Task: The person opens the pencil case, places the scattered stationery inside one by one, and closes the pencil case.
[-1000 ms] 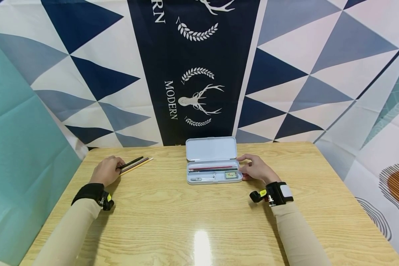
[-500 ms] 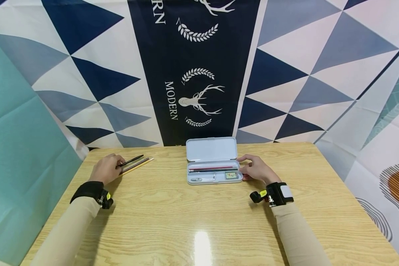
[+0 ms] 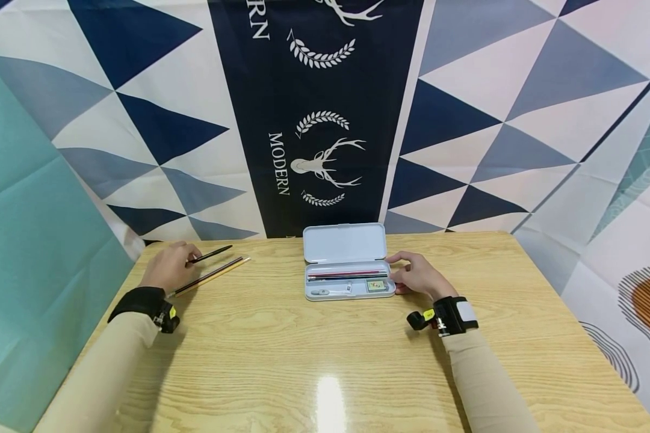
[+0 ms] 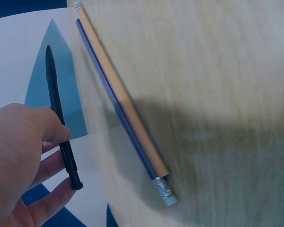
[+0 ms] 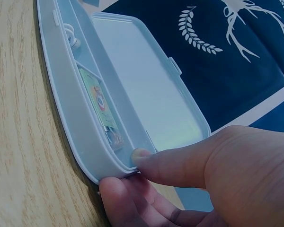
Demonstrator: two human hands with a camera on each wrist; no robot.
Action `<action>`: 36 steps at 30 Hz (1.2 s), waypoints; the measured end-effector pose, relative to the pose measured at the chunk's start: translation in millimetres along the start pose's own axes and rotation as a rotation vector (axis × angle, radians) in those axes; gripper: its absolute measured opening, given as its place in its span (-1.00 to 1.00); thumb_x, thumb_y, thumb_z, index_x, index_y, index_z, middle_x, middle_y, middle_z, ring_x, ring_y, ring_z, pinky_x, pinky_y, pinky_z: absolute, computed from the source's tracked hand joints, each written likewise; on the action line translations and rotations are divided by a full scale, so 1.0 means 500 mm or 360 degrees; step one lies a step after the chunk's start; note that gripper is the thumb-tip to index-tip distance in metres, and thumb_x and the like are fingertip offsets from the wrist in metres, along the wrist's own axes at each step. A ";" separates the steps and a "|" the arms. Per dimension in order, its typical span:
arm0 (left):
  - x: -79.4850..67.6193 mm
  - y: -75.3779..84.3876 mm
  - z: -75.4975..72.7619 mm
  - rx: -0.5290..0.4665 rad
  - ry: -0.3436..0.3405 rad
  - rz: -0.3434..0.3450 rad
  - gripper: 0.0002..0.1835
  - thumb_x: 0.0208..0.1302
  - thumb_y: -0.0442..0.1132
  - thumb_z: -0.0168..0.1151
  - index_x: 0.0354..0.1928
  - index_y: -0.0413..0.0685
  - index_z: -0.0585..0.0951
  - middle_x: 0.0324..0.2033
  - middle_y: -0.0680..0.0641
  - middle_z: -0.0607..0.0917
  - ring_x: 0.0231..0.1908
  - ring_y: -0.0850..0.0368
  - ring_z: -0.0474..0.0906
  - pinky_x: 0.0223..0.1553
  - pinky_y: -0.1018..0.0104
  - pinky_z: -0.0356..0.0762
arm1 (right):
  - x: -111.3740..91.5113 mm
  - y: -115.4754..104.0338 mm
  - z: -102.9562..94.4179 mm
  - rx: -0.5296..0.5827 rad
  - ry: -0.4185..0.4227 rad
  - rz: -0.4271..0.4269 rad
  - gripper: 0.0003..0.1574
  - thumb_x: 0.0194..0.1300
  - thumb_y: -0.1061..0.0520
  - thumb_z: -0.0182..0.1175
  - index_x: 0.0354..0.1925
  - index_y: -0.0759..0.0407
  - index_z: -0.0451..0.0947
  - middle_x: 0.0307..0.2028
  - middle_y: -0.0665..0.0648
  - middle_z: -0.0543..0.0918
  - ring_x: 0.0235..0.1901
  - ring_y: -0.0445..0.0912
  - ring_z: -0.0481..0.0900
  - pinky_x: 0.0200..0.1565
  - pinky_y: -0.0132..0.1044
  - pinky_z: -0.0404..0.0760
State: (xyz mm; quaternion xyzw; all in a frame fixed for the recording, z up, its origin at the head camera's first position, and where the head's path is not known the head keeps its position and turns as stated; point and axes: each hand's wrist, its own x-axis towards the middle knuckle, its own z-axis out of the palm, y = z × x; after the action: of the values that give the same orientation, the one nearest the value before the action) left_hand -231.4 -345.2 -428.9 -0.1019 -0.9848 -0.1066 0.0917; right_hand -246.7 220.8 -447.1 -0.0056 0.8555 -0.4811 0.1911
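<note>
My left hand (image 3: 168, 266) pinches a black pen (image 4: 57, 99) between thumb and fingers, holding it apart from two pencils. Those are a yellow pencil (image 4: 119, 90) and a dark blue pencil (image 4: 104, 80) with a silver ferrule and white eraser, side by side on the table. At the back middle stands a pale blue pencil case (image 3: 325, 297), its lid (image 3: 345, 242) raised. My right hand (image 3: 417, 275) grips the case's right end, thumb on the inner rim and fingers against the outside. Inside are red and dark pencils (image 3: 346, 275) and a small green-yellow picture item (image 5: 99, 97).
A wooden table (image 3: 281, 349) carries everything. Behind its far edge hangs a patterned cloth (image 3: 325, 78), and a teal sheet (image 3: 38, 240) borders the left side. A compass-like tool (image 3: 321, 292) lies in the case's front left compartment.
My left hand has shifted slightly left and back with the black pen, parting it from the two pencils and uncovering their near ends. The right hand and case have stayed put.
</note>
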 end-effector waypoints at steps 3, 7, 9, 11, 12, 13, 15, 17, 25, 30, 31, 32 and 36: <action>0.003 0.003 -0.007 -0.0005 0.0016 -0.0006 -0.81 0.42 -0.50 0.36 0.00 -0.28 0.81 -0.15 -0.30 0.77 -0.16 -0.24 0.76 -0.11 -0.19 0.76 | 0.000 -0.001 0.000 -0.0001 0.0001 -0.0002 -0.34 0.61 0.28 0.25 0.58 0.29 0.45 -0.03 0.33 0.70 -0.37 -0.13 0.66 -0.32 -0.39 0.74; 0.006 0.009 -0.013 -0.0001 -0.0003 -0.0012 -0.82 0.42 -0.49 0.39 0.00 -0.27 0.81 -0.15 -0.30 0.78 -0.15 -0.24 0.76 -0.10 -0.19 0.77 | 0.001 -0.002 0.001 -0.0006 0.0007 -0.0013 -0.35 0.61 0.28 0.25 0.56 0.29 0.46 -0.06 0.30 0.70 -0.39 -0.14 0.65 -0.33 -0.40 0.73; 0.009 0.014 -0.012 0.0006 -0.0009 -0.0004 -0.81 0.42 -0.49 0.40 0.00 -0.26 0.81 -0.15 -0.29 0.78 -0.15 -0.23 0.77 -0.11 -0.18 0.77 | 0.002 -0.003 0.001 -0.0005 0.0010 -0.0020 -0.36 0.61 0.28 0.25 0.56 0.30 0.46 -0.06 0.31 0.70 -0.39 -0.15 0.65 -0.33 -0.41 0.73; 0.011 0.019 -0.011 0.0017 -0.0009 0.0032 -0.81 0.40 -0.50 0.40 0.00 -0.25 0.81 -0.15 -0.28 0.80 -0.15 -0.22 0.78 -0.13 -0.17 0.78 | 0.001 -0.004 0.001 -0.0007 0.0006 -0.0027 -0.35 0.61 0.28 0.24 0.57 0.30 0.46 -0.04 0.33 0.71 -0.39 -0.15 0.65 -0.33 -0.41 0.72; 0.013 0.023 -0.009 0.0025 -0.0010 0.0055 -0.81 0.40 -0.50 0.40 0.00 -0.25 0.81 -0.15 -0.27 0.80 -0.16 -0.21 0.78 -0.14 -0.15 0.78 | 0.001 -0.004 0.000 -0.0005 0.0005 -0.0029 -0.35 0.61 0.29 0.24 0.57 0.30 0.46 -0.04 0.33 0.71 -0.39 -0.15 0.65 -0.33 -0.41 0.72; 0.014 0.026 -0.007 0.0029 -0.0009 0.0076 -0.80 0.40 -0.51 0.41 0.00 -0.25 0.81 -0.14 -0.27 0.80 -0.16 -0.21 0.78 -0.14 -0.14 0.78 | 0.000 -0.005 0.000 -0.0003 0.0006 -0.0027 -0.35 0.61 0.29 0.24 0.57 0.30 0.46 -0.03 0.34 0.71 -0.40 -0.15 0.65 -0.33 -0.41 0.72; 0.016 0.034 -0.004 0.0040 -0.0007 0.0113 -0.80 0.39 -0.52 0.40 0.00 -0.24 0.81 -0.14 -0.26 0.81 -0.16 -0.20 0.78 -0.14 -0.12 0.78 | -0.001 -0.005 -0.001 -0.0006 0.0001 -0.0031 -0.35 0.61 0.29 0.24 0.57 0.30 0.45 -0.03 0.35 0.71 -0.40 -0.15 0.65 -0.33 -0.41 0.72; 0.018 0.045 -0.003 0.0040 -0.0006 0.0141 -0.80 0.40 -0.51 0.42 0.00 -0.24 0.81 -0.14 -0.26 0.82 -0.15 -0.19 0.78 -0.13 -0.12 0.78 | -0.001 -0.004 -0.002 -0.0005 0.0003 -0.0029 -0.35 0.61 0.29 0.24 0.57 0.30 0.46 -0.04 0.34 0.71 -0.40 -0.15 0.65 -0.33 -0.41 0.72; 0.022 0.081 -0.002 0.0009 -0.0011 0.0228 -0.80 0.42 -0.49 0.41 0.01 -0.22 0.81 -0.14 -0.24 0.80 -0.13 -0.18 0.77 -0.08 -0.11 0.78 | 0.002 -0.001 0.001 -0.0006 0.0006 -0.0012 -0.35 0.62 0.28 0.24 0.57 0.29 0.45 -0.08 0.30 0.70 -0.39 -0.14 0.66 -0.33 -0.40 0.74; 0.027 0.100 0.003 -0.0014 -0.0013 0.0272 -0.75 0.38 -0.52 0.38 0.03 -0.21 0.82 -0.14 -0.23 0.80 -0.15 -0.15 0.77 -0.12 -0.07 0.78 | 0.001 0.000 0.001 -0.0005 0.0009 -0.0002 -0.35 0.61 0.28 0.25 0.57 0.28 0.46 -0.06 0.31 0.69 -0.38 -0.14 0.66 -0.33 -0.40 0.74; 0.027 0.105 0.004 -0.0016 -0.0002 0.0289 -0.76 0.37 -0.53 0.40 0.02 -0.21 0.82 -0.14 -0.23 0.80 -0.15 -0.15 0.78 -0.11 -0.07 0.78 | 0.002 0.000 0.001 -0.0001 0.0009 0.0001 -0.34 0.61 0.28 0.25 0.58 0.28 0.46 -0.06 0.31 0.69 -0.38 -0.14 0.66 -0.32 -0.40 0.73; 0.026 0.110 0.005 -0.0018 0.0010 0.0305 -0.76 0.37 -0.52 0.41 0.01 -0.21 0.82 -0.15 -0.22 0.80 -0.16 -0.14 0.78 -0.12 -0.07 0.78 | 0.002 0.000 0.001 0.0003 0.0007 0.0004 -0.34 0.61 0.27 0.25 0.58 0.27 0.46 -0.05 0.32 0.69 -0.38 -0.14 0.66 -0.32 -0.40 0.73; 0.019 0.138 0.006 -0.0024 0.0061 0.0390 -0.76 0.35 -0.54 0.43 -0.01 -0.19 0.83 -0.15 -0.19 0.81 -0.16 -0.12 0.80 -0.14 -0.05 0.80 | 0.000 0.001 0.001 0.0007 0.0003 0.0005 -0.34 0.61 0.27 0.25 0.58 0.27 0.45 -0.02 0.33 0.69 -0.37 -0.13 0.66 -0.32 -0.40 0.74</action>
State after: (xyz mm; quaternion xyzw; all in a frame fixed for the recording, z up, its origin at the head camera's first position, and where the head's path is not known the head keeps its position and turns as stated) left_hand -225.6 -276.9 -416.7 -0.2200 -0.9623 -0.1039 0.1220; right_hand -246.7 220.8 -447.8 -0.0034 0.8546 -0.4827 0.1912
